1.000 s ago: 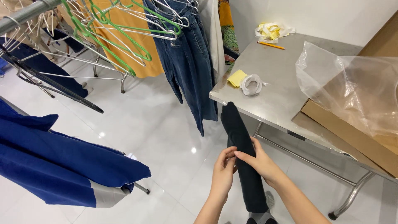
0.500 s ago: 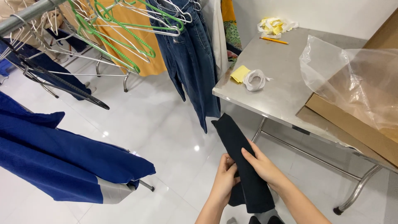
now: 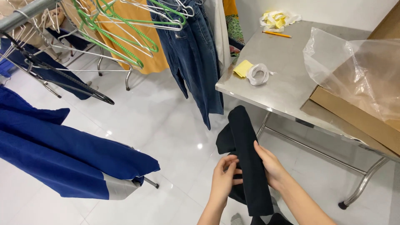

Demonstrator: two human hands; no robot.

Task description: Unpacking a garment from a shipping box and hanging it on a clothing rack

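A long black garment (image 3: 243, 139), folded into a narrow strip, hangs in front of me over the white floor. My left hand (image 3: 223, 178) grips its left side, fingers curled onto the cloth. Against the strip's right edge presses my right hand (image 3: 269, 164), holding it too. The garment's top end sits just below the front edge of a steel table (image 3: 287, 75). Loose black cloth bulges out on the left of the strip.
On the table lie a tape roll (image 3: 259, 74), yellow notes (image 3: 243, 68), a pencil (image 3: 276, 34), a cardboard box (image 3: 354, 114) and a clear plastic bag (image 3: 358, 71). Jeans (image 3: 193, 54), green hangers (image 3: 125, 25) and an orange garment hang on racks. A blue garment (image 3: 62, 150) hangs left.
The garment has come off the table edge and swung down and left. Both hands have shifted lower on the strip, and loose cloth now bulges out at its left.
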